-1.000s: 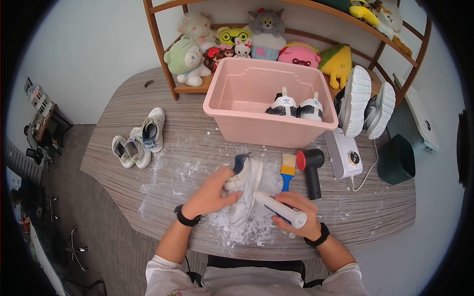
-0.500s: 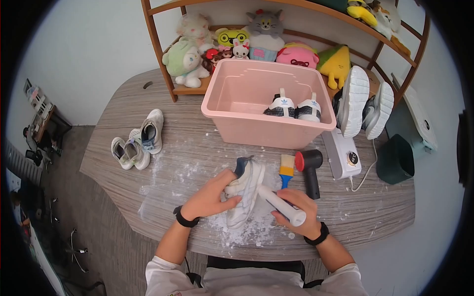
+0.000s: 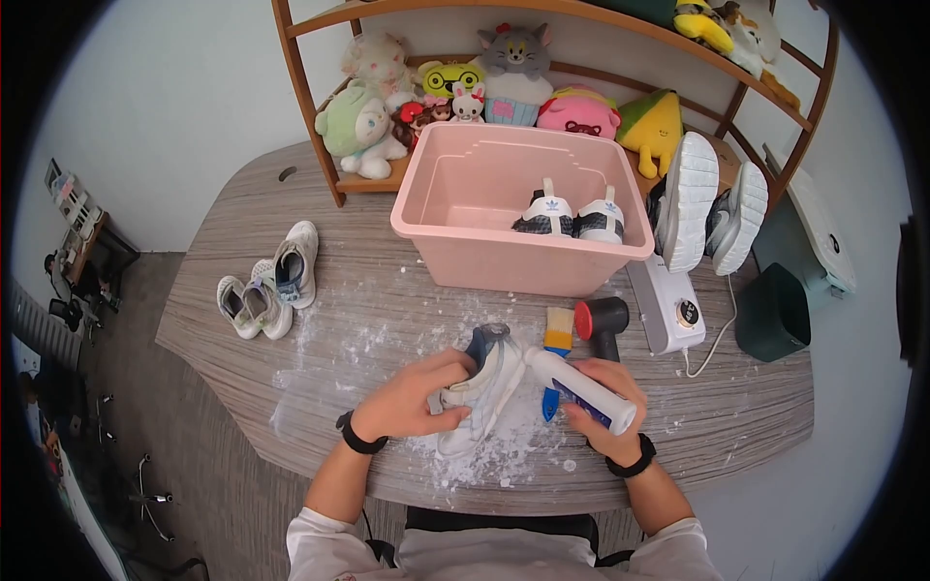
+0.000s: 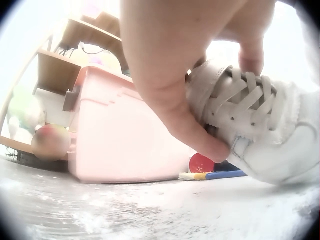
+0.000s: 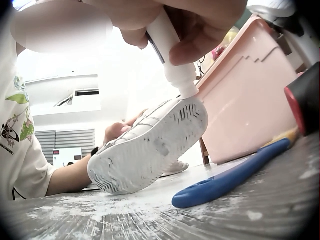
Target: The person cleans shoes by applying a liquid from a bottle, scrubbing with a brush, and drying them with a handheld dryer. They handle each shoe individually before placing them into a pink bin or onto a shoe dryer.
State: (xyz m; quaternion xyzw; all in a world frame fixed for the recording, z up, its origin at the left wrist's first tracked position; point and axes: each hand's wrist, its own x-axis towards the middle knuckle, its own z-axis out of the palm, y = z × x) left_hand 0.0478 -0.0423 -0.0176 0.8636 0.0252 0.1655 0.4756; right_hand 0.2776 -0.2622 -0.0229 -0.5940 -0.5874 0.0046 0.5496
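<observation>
My left hand (image 3: 412,399) grips a white lace-up sneaker (image 3: 496,387) across its opening, thumb on the near side. The sneaker is tilted on its side, and the right wrist view shows its worn sole (image 5: 150,157) with white smears in the tread. In my right hand (image 3: 620,426) is a white squeeze bottle (image 3: 581,389) with a dark label, angled down to the left. Its narrow tip (image 5: 188,91) meets the edge of the sneaker's heel end. A blue-handled paintbrush (image 3: 559,329) lies just beyond the bottle, which hides part of its handle.
White flakes (image 3: 484,463) litter the table. A black hair dryer (image 3: 608,318) lies beside the brush. Behind stands a pink bin (image 3: 523,266) with two shoes inside. Three shoes (image 3: 295,263) sit at left; a white shoe dryer (image 3: 664,308) holding two shoes stands at right.
The bottle and right hand have moved to the right and now cover part of the brush handle. The tip has shifted along the sole edge toward the heel. The left hand keeps its grip.
</observation>
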